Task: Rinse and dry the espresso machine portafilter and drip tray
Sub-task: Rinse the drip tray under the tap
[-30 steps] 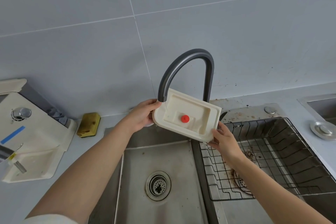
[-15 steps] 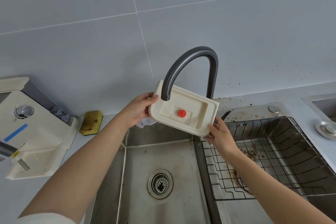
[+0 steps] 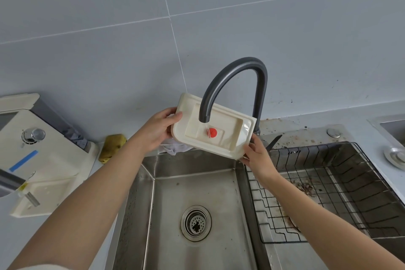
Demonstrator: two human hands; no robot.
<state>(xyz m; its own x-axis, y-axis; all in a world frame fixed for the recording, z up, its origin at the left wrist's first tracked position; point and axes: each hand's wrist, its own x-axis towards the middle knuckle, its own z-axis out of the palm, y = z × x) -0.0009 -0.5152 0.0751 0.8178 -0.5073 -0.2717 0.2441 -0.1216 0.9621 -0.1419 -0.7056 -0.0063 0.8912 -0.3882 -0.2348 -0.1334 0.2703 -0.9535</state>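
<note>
Both hands grip the drip tray [image 3: 213,130] by its ends, left hand [image 3: 157,130] at nine o'clock, right hand [image 3: 256,155] at four, over the sink [image 3: 197,186]. It has risen under the faucet [image 3: 235,85] spout; water now strikes its red button [image 3: 212,132], so rinsing begins.

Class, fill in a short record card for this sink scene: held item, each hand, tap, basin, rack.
held item: cream plastic drip tray with red round float, tilted under the spout
left hand: grips tray's left edge
right hand: grips tray's lower right corner
tap: dark grey curved faucet, thin stream visible
basin: stainless steel sink
rack: black wire basket, right basin
</note>
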